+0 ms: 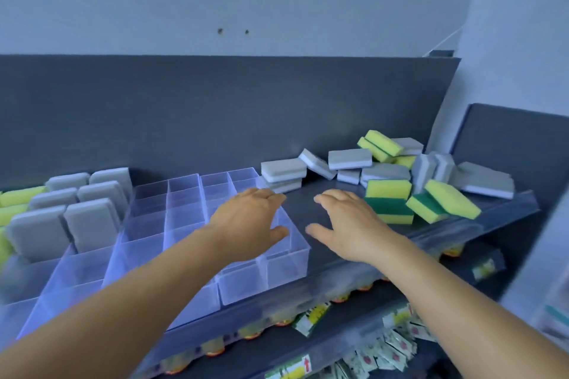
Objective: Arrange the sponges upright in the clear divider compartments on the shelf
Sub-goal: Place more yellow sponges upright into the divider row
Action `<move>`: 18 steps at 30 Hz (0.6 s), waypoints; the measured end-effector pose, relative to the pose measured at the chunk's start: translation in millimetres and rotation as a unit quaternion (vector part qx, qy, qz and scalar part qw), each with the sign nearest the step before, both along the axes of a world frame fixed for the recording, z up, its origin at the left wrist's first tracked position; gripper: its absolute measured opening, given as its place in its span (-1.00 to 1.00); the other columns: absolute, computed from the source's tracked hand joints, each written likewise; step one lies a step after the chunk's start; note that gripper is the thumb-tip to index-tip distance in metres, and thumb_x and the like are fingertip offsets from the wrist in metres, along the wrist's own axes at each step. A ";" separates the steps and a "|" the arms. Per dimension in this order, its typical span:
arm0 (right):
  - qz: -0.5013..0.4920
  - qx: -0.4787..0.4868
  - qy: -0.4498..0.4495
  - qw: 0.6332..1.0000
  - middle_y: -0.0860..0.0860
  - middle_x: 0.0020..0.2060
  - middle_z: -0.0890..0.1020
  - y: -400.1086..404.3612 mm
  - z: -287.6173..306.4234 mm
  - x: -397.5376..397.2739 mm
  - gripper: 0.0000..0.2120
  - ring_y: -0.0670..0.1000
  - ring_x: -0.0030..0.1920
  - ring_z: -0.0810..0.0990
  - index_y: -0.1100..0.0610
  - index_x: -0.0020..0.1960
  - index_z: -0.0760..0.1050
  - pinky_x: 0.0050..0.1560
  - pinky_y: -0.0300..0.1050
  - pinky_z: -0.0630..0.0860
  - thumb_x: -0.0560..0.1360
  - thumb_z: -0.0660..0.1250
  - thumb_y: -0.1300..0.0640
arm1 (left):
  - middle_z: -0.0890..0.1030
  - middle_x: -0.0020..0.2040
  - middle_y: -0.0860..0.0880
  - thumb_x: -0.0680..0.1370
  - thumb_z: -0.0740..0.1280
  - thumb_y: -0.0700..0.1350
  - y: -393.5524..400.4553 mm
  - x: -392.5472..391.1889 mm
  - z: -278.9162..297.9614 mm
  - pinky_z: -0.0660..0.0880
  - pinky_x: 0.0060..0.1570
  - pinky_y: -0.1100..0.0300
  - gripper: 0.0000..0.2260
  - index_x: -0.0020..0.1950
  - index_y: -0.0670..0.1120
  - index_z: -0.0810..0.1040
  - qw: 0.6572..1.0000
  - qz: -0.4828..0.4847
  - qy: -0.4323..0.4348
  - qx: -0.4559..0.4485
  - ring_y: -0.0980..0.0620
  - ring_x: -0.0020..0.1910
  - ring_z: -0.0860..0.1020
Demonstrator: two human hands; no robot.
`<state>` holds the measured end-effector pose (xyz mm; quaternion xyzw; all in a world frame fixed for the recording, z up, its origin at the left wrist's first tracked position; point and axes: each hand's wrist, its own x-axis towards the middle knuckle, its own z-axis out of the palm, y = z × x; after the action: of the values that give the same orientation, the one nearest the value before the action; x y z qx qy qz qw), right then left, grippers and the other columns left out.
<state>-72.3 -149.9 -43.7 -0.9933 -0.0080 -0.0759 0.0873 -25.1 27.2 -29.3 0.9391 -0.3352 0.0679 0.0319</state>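
Observation:
A clear divider tray (286, 261) with many compartments fills the left half of the dark shelf (301, 200). Several grey sponges (89, 224) stand upright in its left compartments, with yellow sponges (15, 197) at the far left edge. A loose pile of grey sponges (349, 158) and yellow-green sponges (389, 203) lies on the right part of the shelf. My left hand (249, 218) hovers over the tray's right compartments with fingers extended, holding nothing. My right hand (348, 221) is spread over the bare shelf, just left of the yellow-green sponges, also holding nothing.
A dark back panel (215, 114) rises behind the shelf, and a second panel (508, 138) stands at the right. Below the shelf's clear front lip (338, 283) hang orange-capped items (283, 321) and small packets (397, 344).

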 end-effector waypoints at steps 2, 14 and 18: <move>-0.015 -0.001 -0.002 1.000 -0.01 0.48 0.22 -26.6 -2.8 -1.0 -0.36 0.03 0.47 0.18 0.10 0.52 0.14 0.43 -0.08 0.17 0.55 0.17 -0.18 | 0.34 0.44 0.02 0.58 0.19 0.13 -29.3 3.0 -2.0 0.34 0.32 0.10 -0.49 0.49 -0.01 0.22 1.000 -0.012 0.006 -0.003 0.00 0.43 0.27; -0.153 0.011 -0.027 0.988 0.01 0.48 0.16 -177.5 -16.8 -7.5 -0.36 0.10 0.47 0.09 0.01 0.52 0.07 0.46 0.01 0.12 0.53 0.20 -0.15 | 0.21 0.53 0.00 0.59 0.20 0.11 -189.0 21.8 -25.0 0.21 0.42 0.08 -0.41 0.56 0.00 0.07 0.992 -0.118 0.043 0.001 -0.02 0.49 0.19; -0.215 0.026 0.001 0.976 0.04 0.48 0.16 -213.6 -24.3 -4.7 -0.35 0.18 0.47 0.10 -0.02 0.52 0.03 0.44 0.10 0.14 0.53 0.16 -0.20 | 0.24 0.50 -0.02 0.60 0.19 0.09 -232.2 26.1 -31.2 0.29 0.36 0.04 -0.42 0.56 0.04 0.05 0.988 -0.145 0.055 0.004 -0.06 0.46 0.23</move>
<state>-77.1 -363.4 -68.0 -0.9693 0.2074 -0.0921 0.0947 1.0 -205.0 -60.5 0.8829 -0.4660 0.0096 0.0562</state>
